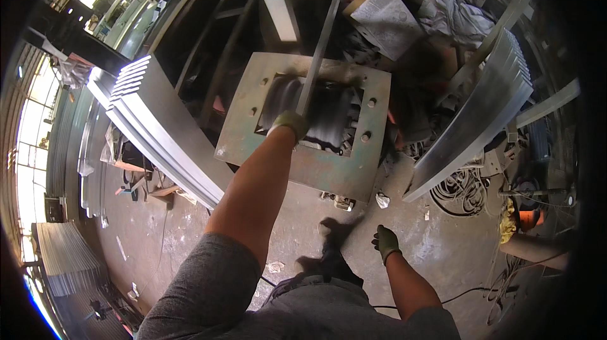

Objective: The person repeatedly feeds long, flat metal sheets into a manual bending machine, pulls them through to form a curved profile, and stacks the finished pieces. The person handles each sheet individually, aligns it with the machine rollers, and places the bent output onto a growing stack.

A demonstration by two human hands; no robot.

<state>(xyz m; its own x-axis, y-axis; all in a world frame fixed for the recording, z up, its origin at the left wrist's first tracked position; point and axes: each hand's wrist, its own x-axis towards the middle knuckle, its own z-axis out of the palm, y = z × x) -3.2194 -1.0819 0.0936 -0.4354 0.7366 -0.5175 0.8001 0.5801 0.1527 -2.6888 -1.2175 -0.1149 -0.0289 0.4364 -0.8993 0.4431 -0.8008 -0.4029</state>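
While a stack of long grey metal strips (161, 134) lies at the left of the frame, my left hand (289, 123) in its glove is closed tight around a thin metal bar (321, 43) near the middle. That bar goes up from the square metal plate (316, 169). Lower right, my right hand (386, 242) hangs loose, holding nothing. Another stack of strips (484, 109) leans at the right.

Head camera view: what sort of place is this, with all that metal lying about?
Most likely a metal fabrication workshop. Stacks of grey metal strips stand on either side, a heavy steel plate machine sits on the stained concrete floor, and the gloved left hand holds a long metal strip over it.
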